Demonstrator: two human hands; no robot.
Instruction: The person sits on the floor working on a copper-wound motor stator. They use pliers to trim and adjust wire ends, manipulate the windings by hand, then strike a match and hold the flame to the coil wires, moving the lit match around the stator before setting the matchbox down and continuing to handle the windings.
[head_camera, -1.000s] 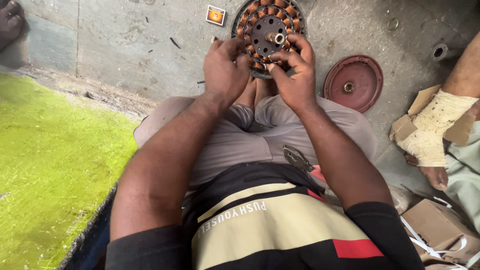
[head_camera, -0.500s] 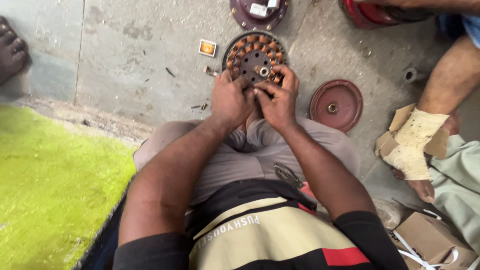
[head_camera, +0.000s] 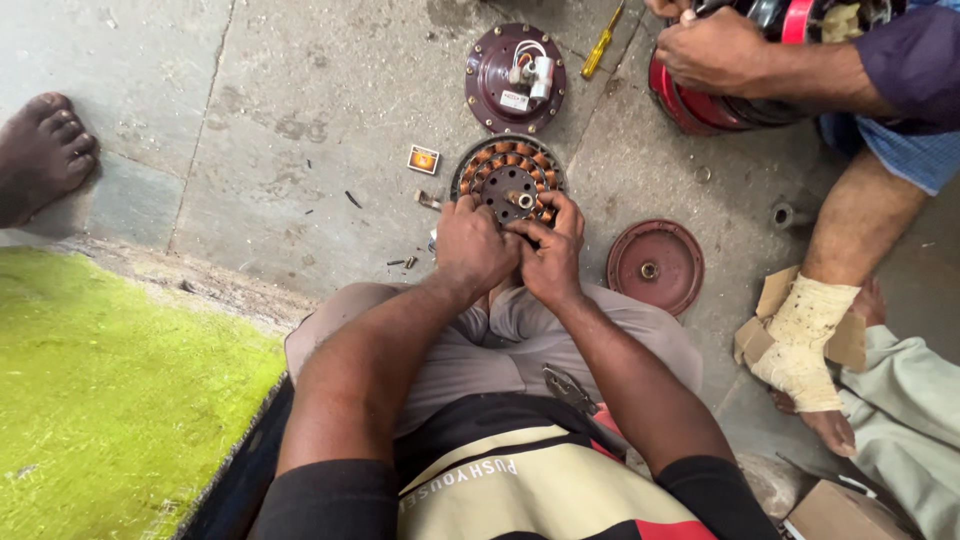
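Fingers (head_camera: 470, 215) of the left hand (head_camera: 474, 248) curl down over the near rim of the round wound stator (head_camera: 508, 180), which lies flat on the concrete floor (head_camera: 300, 120) just in front of the person's knees. The right hand (head_camera: 549, 252) presses in beside it, its fingertips bunched together at the rim and reaching toward the small metal shaft at the hub; whether they pinch a wire or only the core edge is hard to make out from this angle.

As a judgement, the motor is already well taken apart: a dark red end cover with a wired block (head_camera: 515, 78) lies apart beyond the stator, a second red cover (head_camera: 655, 267) lies face up to the right, and small screws (head_camera: 400, 262) are scattered near the left hand. The copper coils remain seated in the core, so work on the stator itself looks unfinished. Pliers (head_camera: 570, 388) rest in the lap, unused. Another person's hand (head_camera: 712, 50) grips a separate red housing (head_camera: 700, 105).
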